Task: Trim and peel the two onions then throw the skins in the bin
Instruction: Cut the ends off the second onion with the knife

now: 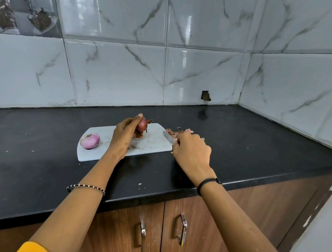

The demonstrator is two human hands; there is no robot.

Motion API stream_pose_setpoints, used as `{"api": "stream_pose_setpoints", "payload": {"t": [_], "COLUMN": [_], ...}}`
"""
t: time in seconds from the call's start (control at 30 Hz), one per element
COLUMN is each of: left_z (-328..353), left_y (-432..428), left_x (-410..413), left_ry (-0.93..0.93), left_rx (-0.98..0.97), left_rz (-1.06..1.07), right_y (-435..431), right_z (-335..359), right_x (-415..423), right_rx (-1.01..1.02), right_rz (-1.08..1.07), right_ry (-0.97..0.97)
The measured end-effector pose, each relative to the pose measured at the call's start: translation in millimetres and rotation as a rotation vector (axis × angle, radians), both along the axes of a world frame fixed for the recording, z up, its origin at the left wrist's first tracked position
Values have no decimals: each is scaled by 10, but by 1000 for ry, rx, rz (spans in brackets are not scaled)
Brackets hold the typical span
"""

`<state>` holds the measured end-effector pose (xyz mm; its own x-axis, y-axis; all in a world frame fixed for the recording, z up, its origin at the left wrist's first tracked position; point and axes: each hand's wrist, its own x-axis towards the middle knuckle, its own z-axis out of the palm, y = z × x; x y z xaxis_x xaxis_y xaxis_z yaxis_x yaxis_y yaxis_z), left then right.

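My left hand (124,136) curls round the unpeeled red onion (142,124) above the white rectangular cutting board (154,142). My right hand (192,151), at the board's right edge, grips the steel-bladed knife (168,137). Both forearms reach forward.

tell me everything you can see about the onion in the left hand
The unpeeled onion is round and dark red-brown, with its dry papery skin on and a wispy dried tip pointing right. The left hand grips it from the left, above the far part of the white cutting board; whether it touches the board is unclear. The knife in the right hand is apart from it.
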<state>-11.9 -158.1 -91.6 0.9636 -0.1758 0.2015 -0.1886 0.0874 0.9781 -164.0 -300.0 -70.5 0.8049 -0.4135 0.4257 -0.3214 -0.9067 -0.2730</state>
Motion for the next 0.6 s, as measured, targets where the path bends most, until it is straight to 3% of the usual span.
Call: {"api": "stream_pose_setpoints", "payload": {"t": [0.2,0.4,0.6], "left_z": [-7,-11,-9], "left_y": [-2,-15,-12], "left_x": [3,42,52], "left_ry": [10,20,44], "left_rx": [18,6,31], "left_rz": [-13,-10,-10], "right_y": [10,-288,-190], "right_z": [-84,-93,35], "right_x": [-204,-177,-47], "right_rx": [170,70,101], "right_rz": [230,-25,72], "right_ry": [8,-1,31]}}
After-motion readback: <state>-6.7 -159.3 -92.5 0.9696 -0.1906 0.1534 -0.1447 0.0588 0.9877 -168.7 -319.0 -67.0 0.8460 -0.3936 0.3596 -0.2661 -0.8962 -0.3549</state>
